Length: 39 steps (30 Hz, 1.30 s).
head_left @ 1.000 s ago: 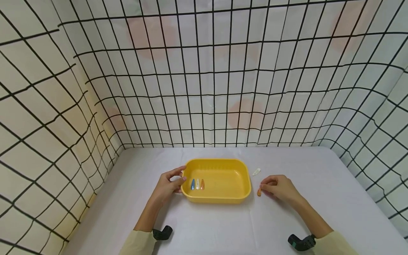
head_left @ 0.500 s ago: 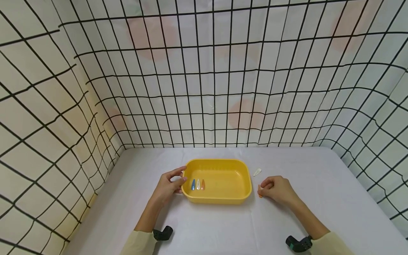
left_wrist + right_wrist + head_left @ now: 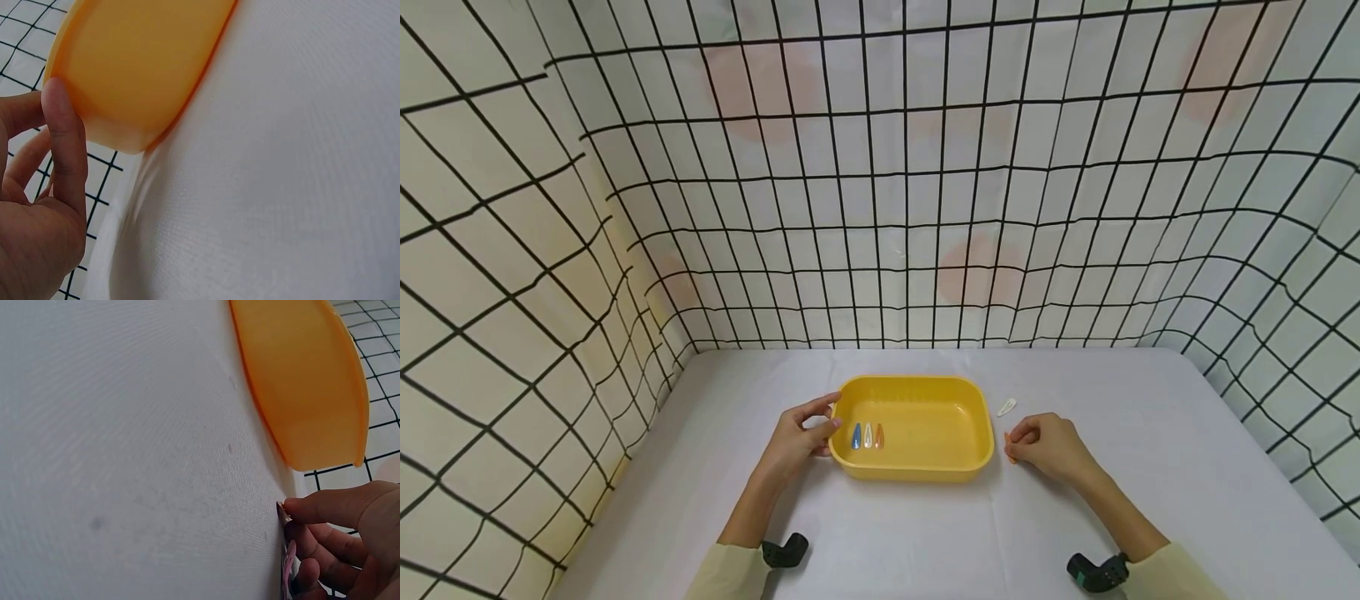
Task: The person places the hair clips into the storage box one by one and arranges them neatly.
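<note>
My left hand (image 3: 797, 433) holds the yellow plastic tray (image 3: 913, 473) by its left rim, thumb on the rim and fingers at the outer wall. Inside the tray, toward its left end, lie a blue snap hair clip (image 3: 856, 436), a white one (image 3: 868, 435) and an orange one (image 3: 879, 436), side by side. Just right of the tray, my right hand (image 3: 1051, 446) pinches an orange hair clip (image 3: 1009, 448) between thumb and fingertips, low at the table. The fingers hide part of that clip. In the right wrist view, the right hand (image 3: 350, 531) is close to the tray's end.
Another white hair clip (image 3: 1007, 407) lies on the table behind my right hand, near the tray's right rim. White cloth covers the table (image 3: 917, 542). Walls of black grid over white sheet (image 3: 895, 200) stand at the back and both sides.
The orange clip in my right fingers has turned, with less of it hanging below the fingertips. The right forearm has shifted slightly left. My left hand stays on the tray.
</note>
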Available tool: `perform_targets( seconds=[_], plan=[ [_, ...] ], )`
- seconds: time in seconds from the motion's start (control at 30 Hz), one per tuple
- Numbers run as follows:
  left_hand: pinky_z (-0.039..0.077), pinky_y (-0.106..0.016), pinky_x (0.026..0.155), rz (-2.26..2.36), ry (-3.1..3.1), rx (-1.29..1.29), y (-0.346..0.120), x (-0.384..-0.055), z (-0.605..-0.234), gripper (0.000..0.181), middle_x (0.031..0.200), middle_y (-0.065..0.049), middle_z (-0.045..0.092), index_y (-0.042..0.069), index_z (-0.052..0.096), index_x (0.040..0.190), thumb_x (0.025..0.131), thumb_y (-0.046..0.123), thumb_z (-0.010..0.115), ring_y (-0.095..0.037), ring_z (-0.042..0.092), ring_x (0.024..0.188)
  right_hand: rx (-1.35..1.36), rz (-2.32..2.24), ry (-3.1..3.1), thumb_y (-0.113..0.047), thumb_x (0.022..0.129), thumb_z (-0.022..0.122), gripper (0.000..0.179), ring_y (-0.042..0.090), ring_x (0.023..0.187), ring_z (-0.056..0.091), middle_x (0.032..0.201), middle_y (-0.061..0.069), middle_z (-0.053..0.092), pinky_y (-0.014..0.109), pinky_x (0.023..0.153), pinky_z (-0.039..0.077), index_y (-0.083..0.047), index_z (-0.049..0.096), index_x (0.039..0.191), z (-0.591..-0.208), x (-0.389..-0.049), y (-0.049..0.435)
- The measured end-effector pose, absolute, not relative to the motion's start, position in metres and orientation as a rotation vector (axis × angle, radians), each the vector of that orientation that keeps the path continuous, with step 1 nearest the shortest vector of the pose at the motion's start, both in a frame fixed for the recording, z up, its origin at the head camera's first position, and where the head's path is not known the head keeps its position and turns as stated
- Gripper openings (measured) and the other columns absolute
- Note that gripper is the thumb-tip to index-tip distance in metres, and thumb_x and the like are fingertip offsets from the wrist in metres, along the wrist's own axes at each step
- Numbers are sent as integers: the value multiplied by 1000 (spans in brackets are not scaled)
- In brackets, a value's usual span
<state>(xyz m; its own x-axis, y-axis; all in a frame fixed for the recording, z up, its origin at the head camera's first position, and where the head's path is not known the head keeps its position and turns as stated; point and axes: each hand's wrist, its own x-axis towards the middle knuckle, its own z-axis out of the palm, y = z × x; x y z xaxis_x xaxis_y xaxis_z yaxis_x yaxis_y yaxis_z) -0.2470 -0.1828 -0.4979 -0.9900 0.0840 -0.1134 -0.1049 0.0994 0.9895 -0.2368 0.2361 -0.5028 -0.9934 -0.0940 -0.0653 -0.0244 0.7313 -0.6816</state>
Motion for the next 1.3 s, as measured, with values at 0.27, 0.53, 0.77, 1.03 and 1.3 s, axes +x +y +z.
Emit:
perform_targets(
  seconds=[0.27,0.53,0.77,1.03,1.3],
  plan=[
    [59,-22,56,2015,2221,-27,-181,-248,-498,50,118,-11,56,17,64,141,93,10,75,-15,59,58,-54,-1151,2844,-18,87,80,17,11,69,66,74,-1,73,20,61,53,-4,73,94,-504,-238,239],
    [59,-22,56,2016,2228,-41,-181,-249,-499,48,117,-11,56,20,67,139,93,10,76,-15,59,58,-54,-1118,2883,-25,89,80,18,12,69,62,72,-3,70,21,61,50,-8,76,92,-504,-239,238],
    [60,-22,56,2020,2223,-49,-182,-248,-499,49,118,-11,56,20,67,139,93,11,77,-15,59,60,-63,-1083,2884,-27,84,84,25,16,72,56,76,0,65,23,60,46,-7,75,95,-501,-236,235],
    [59,-22,56,2023,2226,-50,-182,-248,-500,49,116,-10,56,19,66,139,93,11,77,-14,58,58,-120,-1044,2905,-18,87,79,14,14,70,58,74,0,66,21,59,49,-5,76,92,-497,-236,234],
    [59,-22,56,2019,2226,-49,-181,-248,-499,49,116,-10,56,20,66,139,92,12,77,-15,59,58,-91,-1035,2932,-18,91,74,13,14,68,58,73,-1,66,21,56,48,-6,77,88,-496,-239,237]
  ],
)
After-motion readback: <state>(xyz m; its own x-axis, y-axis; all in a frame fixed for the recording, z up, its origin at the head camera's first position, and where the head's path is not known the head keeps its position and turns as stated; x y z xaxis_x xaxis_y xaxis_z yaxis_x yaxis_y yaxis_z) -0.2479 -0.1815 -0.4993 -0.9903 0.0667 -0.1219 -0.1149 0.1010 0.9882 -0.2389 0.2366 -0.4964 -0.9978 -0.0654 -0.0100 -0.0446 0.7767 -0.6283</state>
